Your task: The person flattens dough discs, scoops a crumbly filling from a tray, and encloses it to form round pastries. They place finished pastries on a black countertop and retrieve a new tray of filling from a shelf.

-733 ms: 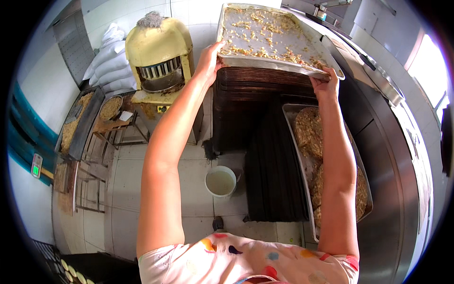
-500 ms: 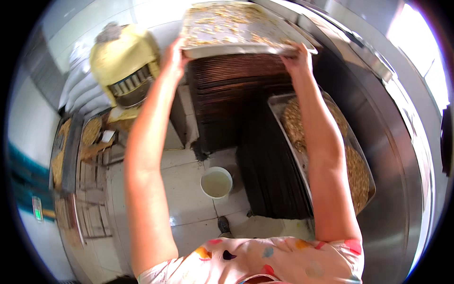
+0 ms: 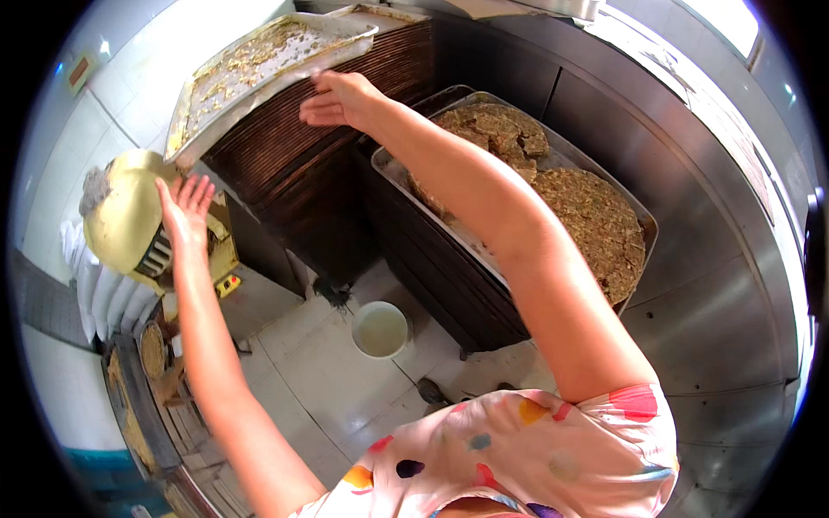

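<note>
Hands point(image 3: 186, 209) point(image 3: 342, 100) have now released the tray point(image 3: 259, 95)

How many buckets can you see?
1: the white bucket on the tiled floor, beside the dark stack that bears the lower tray. More may be hidden from view.

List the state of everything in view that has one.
Left hand: open, empty
Right hand: open, empty
Upper tray: on the stack, strewn with bits
Lower tray: loaded
Far slab: cracked
Near slab: partly hidden
Bucket: upright, holding liquid
Sacks: piled up
Machine: on or off, cannot tell
</note>
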The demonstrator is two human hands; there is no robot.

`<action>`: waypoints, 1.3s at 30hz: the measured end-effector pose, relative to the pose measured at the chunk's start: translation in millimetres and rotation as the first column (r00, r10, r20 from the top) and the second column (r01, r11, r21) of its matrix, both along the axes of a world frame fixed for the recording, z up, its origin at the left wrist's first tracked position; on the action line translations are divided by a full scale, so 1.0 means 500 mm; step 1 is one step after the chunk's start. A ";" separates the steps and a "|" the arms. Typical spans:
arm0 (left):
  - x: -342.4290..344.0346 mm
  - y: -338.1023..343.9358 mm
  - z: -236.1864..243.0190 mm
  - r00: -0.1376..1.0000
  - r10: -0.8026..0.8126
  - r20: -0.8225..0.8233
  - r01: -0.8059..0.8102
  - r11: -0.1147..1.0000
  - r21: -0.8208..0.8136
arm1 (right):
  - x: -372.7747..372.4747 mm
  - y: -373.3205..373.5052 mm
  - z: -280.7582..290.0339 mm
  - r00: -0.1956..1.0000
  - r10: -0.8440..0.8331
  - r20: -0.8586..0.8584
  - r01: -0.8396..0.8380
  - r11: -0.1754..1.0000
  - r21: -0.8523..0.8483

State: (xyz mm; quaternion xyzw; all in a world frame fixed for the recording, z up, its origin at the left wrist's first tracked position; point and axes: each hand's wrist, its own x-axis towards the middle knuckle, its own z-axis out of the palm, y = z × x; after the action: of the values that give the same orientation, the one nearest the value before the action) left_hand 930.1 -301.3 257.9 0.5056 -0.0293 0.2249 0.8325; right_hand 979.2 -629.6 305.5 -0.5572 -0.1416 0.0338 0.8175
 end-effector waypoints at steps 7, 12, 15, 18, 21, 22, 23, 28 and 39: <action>0.012 -0.561 -0.271 0.850 -0.461 0.253 0.422 0.885 0.195 | -0.134 -0.609 -0.071 0.951 0.132 0.278 0.046 0.831 -0.554; 0.092 -0.988 -0.521 0.730 -0.502 -0.464 0.457 0.863 -0.214 | -0.129 -0.924 -0.152 0.998 -0.042 0.052 0.066 0.499 -0.864; 0.058 -1.028 -0.676 0.726 -0.367 -0.582 0.245 0.928 -0.280 | 0.064 -0.989 -0.279 0.897 0.412 -0.163 -0.292 0.274 -0.916; -0.044 -1.031 -0.705 0.718 -0.171 -0.675 0.052 0.980 -0.192 | 0.175 -0.961 -0.347 0.680 0.697 -0.228 -0.474 0.180 -0.862; -0.224 -0.993 -0.721 0.613 0.088 -0.785 -0.293 0.948 -0.122 | 0.215 -0.848 -0.383 0.525 0.817 -0.238 -0.577 0.136 -0.805; -0.287 -0.998 -0.733 0.543 0.170 -0.822 -0.438 0.893 -0.104 | 0.225 -0.812 -0.401 0.489 0.833 -0.259 -0.619 0.123 -0.776; -0.337 -1.005 -0.757 0.485 0.223 -0.846 -0.567 0.816 -0.110 | 0.234 -0.781 -0.416 0.460 0.842 -0.281 -0.654 0.107 -0.749; -0.468 -1.044 -0.824 0.242 0.393 -0.887 -0.936 0.337 -0.105 | 0.295 -0.631 -0.500 0.437 0.804 -0.402 -0.795 0.137 -0.591; -0.485 -0.977 -0.889 0.245 0.632 -0.735 -0.913 -0.106 -0.395 | 0.270 -0.182 -0.629 0.324 0.910 -0.257 -0.790 0.110 -0.604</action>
State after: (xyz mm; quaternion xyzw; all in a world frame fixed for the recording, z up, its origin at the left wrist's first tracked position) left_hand 687.5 -789.6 -186.7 0.0089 0.5125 0.5746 0.6380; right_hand 1114.4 -720.4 -9.1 -0.6109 -0.4862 0.4930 0.3840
